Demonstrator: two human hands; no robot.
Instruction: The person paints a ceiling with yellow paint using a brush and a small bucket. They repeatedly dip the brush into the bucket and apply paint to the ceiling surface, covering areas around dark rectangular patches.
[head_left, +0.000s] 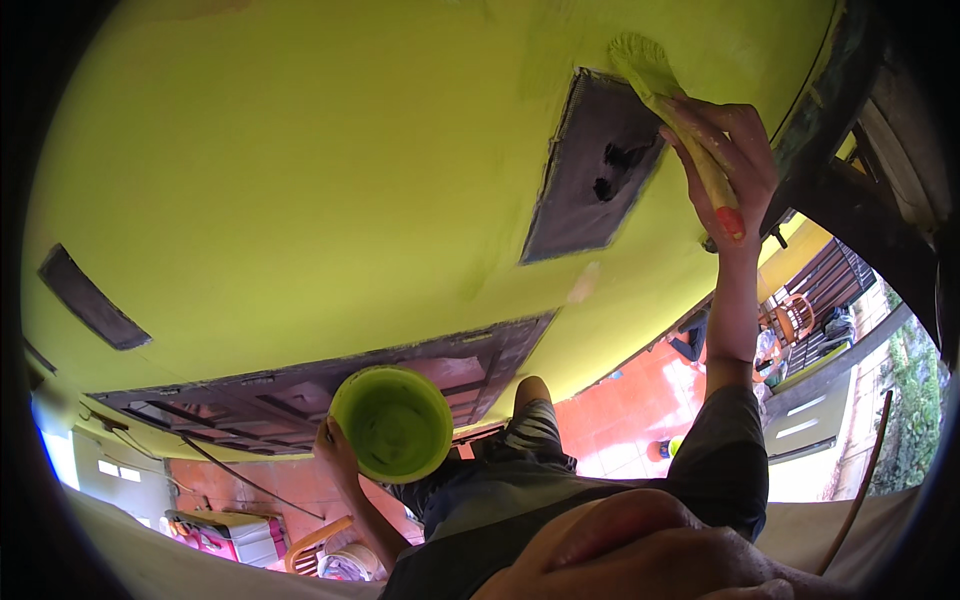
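My right hand (745, 160), raised high on the right, is closed round the handle of a paintbrush (655, 85). Its bristles are coated in yellow-green paint and touch the wall (330, 170), just above the top edge of a dark mesh-like rectangular panel (585, 190). The handle's red end points down toward my wrist. Lower down, my left hand (335, 450) grips the side of a round lime-green bucket (440, 400). Green paint coats the bucket's inside; how deep it is I cannot tell. Most of the left fingers are hidden by the bucket.
A dark framed door or window (290, 400) is set in the wall behind the bucket. A smaller dark panel (95, 300) sits far left. Below are a red tiled floor (620, 420), wooden chairs (795, 318) and a dark railing (825, 285). A dark beam (830, 110) runs along the right.
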